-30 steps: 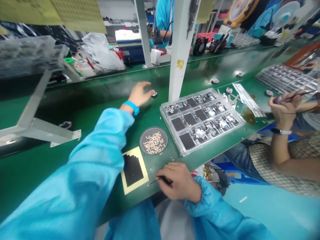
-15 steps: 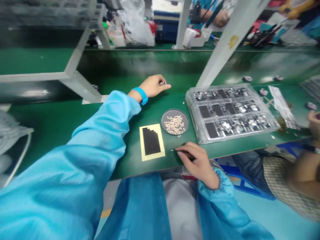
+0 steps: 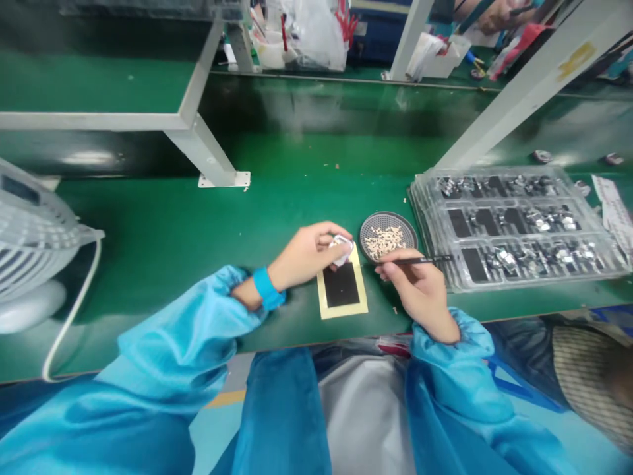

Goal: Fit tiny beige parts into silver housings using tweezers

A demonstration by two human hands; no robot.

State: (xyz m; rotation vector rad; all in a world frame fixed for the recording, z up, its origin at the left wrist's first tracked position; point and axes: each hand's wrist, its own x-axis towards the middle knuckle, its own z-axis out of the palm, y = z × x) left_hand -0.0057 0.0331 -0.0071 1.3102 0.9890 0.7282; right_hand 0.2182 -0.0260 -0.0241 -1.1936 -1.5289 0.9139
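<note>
1. Head view, the key relation: the small white, rounded piece (image 3: 341, 251) sits in the left hand (image 3: 310, 254), pinched between thumb and fingers, above the upper part of a black sheet on yellow backing (image 3: 342, 290). It lies to the left of the right hand (image 3: 420, 285), with a modest gap between.
2. Head view, the right grip: it is closed around a slim black pen-like tool (image 3: 429, 259). The tool's long axis runs roughly crosswise, its front end leftward toward the piece; whether it has two prongs, I cannot tell.
3. Head view, around them: a round grey perforated dish (image 3: 390, 216) of tiny beige bits (image 3: 384, 241) stands just beyond the right fingers, the nearer hand to it. On the right, a clear plastic compartment tray (image 3: 524, 286) lies close to the tool's rear end.
4. Head view, obstacles: nothing visible stands between piece and tool tip. A pale metal post (image 3: 524, 92) rises behind the tray; a white fan (image 3: 34, 244) stands far left on the green counter (image 3: 287, 198).
</note>
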